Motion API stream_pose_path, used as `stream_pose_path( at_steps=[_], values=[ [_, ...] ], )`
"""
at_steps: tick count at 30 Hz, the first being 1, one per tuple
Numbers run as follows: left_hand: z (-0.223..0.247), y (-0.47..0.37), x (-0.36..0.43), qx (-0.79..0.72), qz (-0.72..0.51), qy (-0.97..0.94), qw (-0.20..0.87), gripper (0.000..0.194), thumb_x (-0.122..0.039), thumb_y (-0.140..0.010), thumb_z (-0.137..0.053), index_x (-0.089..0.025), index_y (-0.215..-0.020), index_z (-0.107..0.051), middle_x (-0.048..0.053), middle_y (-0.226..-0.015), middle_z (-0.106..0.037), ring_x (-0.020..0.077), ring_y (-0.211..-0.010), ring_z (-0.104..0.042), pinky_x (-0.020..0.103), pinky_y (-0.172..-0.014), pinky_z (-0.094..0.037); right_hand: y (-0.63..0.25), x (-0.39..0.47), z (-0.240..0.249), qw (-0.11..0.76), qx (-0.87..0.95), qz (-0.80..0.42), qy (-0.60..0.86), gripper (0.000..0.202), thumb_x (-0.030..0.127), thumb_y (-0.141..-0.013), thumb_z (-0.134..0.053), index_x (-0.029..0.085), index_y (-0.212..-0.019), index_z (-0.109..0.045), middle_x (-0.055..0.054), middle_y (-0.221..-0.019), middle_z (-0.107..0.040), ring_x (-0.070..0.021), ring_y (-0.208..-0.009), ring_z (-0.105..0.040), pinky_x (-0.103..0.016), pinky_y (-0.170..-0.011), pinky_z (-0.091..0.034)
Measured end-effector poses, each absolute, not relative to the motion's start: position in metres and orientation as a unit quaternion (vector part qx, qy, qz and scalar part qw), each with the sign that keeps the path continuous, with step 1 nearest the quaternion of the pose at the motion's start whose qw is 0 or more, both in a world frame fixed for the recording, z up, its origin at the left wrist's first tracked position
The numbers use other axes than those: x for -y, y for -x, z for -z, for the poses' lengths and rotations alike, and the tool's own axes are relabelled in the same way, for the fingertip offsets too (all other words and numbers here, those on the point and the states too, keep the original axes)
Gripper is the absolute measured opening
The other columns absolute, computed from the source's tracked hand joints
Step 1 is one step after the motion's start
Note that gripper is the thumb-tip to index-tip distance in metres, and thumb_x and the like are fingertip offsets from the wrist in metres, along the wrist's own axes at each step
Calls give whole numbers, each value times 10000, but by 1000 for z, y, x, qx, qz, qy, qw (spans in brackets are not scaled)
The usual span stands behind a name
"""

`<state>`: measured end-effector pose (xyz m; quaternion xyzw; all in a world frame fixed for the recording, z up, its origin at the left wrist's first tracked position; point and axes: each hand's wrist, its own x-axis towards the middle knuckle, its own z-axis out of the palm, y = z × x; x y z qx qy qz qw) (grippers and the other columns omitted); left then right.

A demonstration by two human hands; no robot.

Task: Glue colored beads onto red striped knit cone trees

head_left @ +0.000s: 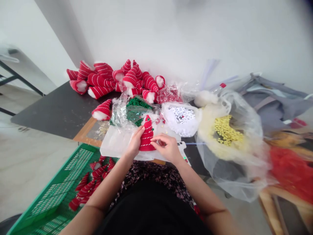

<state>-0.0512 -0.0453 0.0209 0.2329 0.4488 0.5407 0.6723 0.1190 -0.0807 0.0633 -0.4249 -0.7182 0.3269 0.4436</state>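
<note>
My left hand (135, 141) is closed around the left side of a red stuffed cone (147, 134) with white spiral stitching, tip pointing up. A few small green pompoms dot the cone near its tip and right edge. At the cone's lower right side, my right hand (167, 147) is pinched, its fingertips against the fabric; whatever is between them is too small to make out. White paper (113, 147) lies beneath both hands. Beside my right wrist is a white tool (182, 148) resembling a glue gun, partly hidden.
Behind the hands are bags of green pompoms (137, 107), white pompoms (183, 115) and yellow pompoms (228, 132). Red stuffed cones (100, 80) are heaped against the wall. A green basket (52, 186) with decorated cones stands lower left. Red netting (290, 169) lies at right.
</note>
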Motion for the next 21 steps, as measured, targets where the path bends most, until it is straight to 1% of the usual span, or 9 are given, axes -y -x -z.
stream_pose_path(
  at_steps=[3, 5, 7, 10, 13, 15, 17, 19, 21],
  values=[
    [-20, 53, 45, -451, -533, -222, 681, 479, -493, -787, -852, -190, -1134, -723, 48, -926, -805, 262, -843, -774, 319, -724, -598, -135, 71, -67, 452, 648, -366, 493, 177, 371, -915, -741, 209, -933, -809, 4, -663, -691, -138, -535, -554, -266, -546, -493],
    [-19, 54, 44, -459, -531, -207, 681, 495, -465, -806, -846, -192, -1196, -713, 49, -926, -809, 253, -810, -776, 315, -706, -603, -149, 58, -64, 452, 629, -349, 527, 209, 399, -888, -741, 200, -910, -802, -4, -663, -704, -144, -538, -558, -273, -555, -499],
    [-18, 54, 44, -466, -531, -195, 680, 491, -441, -832, -832, -190, -1234, -702, 53, -937, -816, 236, -769, -773, 303, -678, -602, -161, 42, -58, 436, 635, -325, 548, 178, 361, -853, -747, 193, -880, -799, -24, -716, -752, -153, -554, -586, -289, -589, -523],
    [-18, 54, 44, -464, -533, -192, 681, 465, -421, -863, -810, -177, -1244, -701, 65, -957, -823, 216, -729, -764, 283, -641, -591, -174, 20, -47, 367, 673, -307, 564, 95, 231, -833, -737, 193, -875, -813, -50, -828, -822, -177, -612, -676, -317, -682, -573],
    [-17, 54, 44, -465, -534, -189, 681, 491, -416, -856, -821, -169, -1263, -698, 71, -960, -821, 230, -756, -772, 296, -664, -599, -183, 6, -41, 266, 722, -297, 565, 146, 157, -872, -727, 202, -947, -843, -69, -945, -856, -215, -738, -771, -339, -777, -601],
    [-17, 54, 43, -471, -533, -184, 678, 506, -412, -851, -829, -168, -1274, -696, 70, -958, -820, 233, -766, -773, 305, -686, -607, -187, 1, -40, 199, 753, -254, 573, 198, 132, -908, -710, 206, -1028, -848, -78, -999, -859, -230, -810, -796, -345, -823, -602],
    [-16, 54, 43, -475, -534, -181, 676, 506, -408, -855, -825, -171, -1283, -695, 68, -958, -819, 230, -768, -773, 308, -700, -611, -190, -2, -38, 147, 775, -202, 581, 226, 104, -904, -717, 197, -1068, -843, -86, -1009, -855, -240, -851, -797, -338, -845, -590],
    [-16, 54, 43, -475, -533, -180, 677, 498, -407, -854, -824, -175, -1276, -699, 61, -948, -817, 228, -767, -772, 308, -706, -611, -190, -4, -37, 112, 789, -180, 576, 210, 69, -869, -738, 182, -1011, -842, -92, -987, -848, -244, -867, -787, -324, -840, -571],
    [-17, 54, 43, -473, -532, -184, 678, 489, -416, -849, -824, -177, -1258, -704, 56, -933, -812, 229, -764, -770, 309, -701, -608, -189, -6, -35, 102, 797, -176, 569, 196, 37, -857, -712, 173, -930, -833, -95, -952, -837, -244, -881, -774, -313, -840, -552]
  ],
)
